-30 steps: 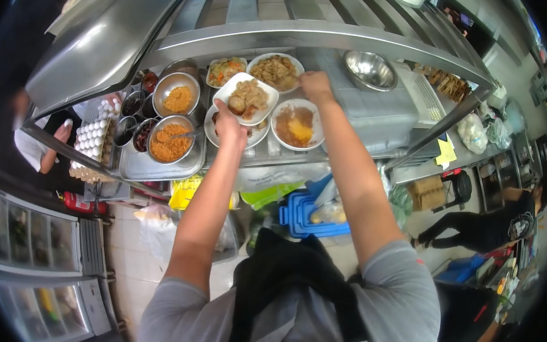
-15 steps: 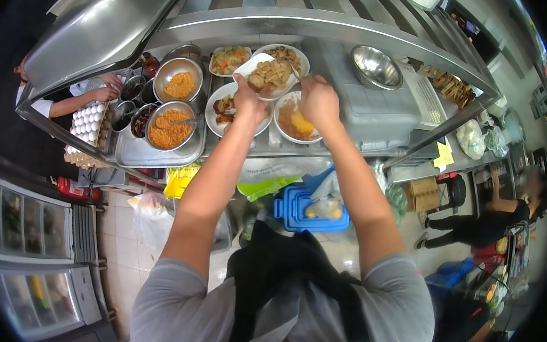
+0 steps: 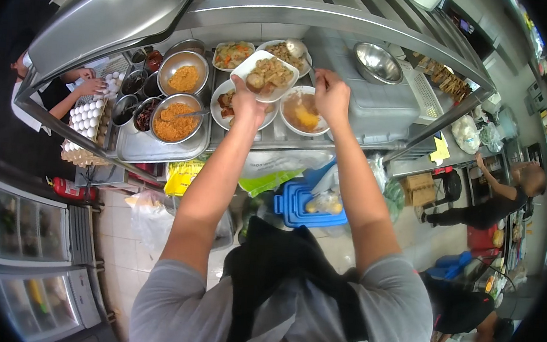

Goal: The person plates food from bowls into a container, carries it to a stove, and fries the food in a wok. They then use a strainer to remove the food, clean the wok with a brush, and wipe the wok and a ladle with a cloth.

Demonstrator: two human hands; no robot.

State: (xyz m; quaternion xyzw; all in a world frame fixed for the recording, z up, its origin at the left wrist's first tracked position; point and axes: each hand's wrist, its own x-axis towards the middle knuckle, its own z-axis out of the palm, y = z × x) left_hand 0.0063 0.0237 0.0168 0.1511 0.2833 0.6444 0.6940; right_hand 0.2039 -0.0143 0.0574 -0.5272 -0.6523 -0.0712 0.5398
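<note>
My left hand (image 3: pixel 249 105) grips the near left edge of a white square dish (image 3: pixel 284 93) with pale sliced food in it. My right hand (image 3: pixel 332 98) is closed round the handle of a metal spoon (image 3: pixel 295 48), whose bowl is over a round dish of similar food (image 3: pixel 281 54) behind. Below the held dish are a plate of browned pieces (image 3: pixel 224 105) at the left and a white bowl with brown and yellow food (image 3: pixel 305 114) at the right. A dish of mixed vegetables (image 3: pixel 234 56) stands at the back left.
Metal bowls of orange food (image 3: pixel 176 123) stand on a tray (image 3: pixel 159 155) at the left. Beyond them, another person's hands (image 3: pixel 92 83) are at the egg trays (image 3: pixel 86 124). A grey lidded bin (image 3: pixel 378 112) and an empty steel bowl (image 3: pixel 377 63) are at the right. A metal rail (image 3: pixel 337 18) runs overhead.
The spoon has moved from the held dish up over the round dish behind it. My right hand has shifted slightly right. At the left, the other person's hands have moved nearer the eggs.
</note>
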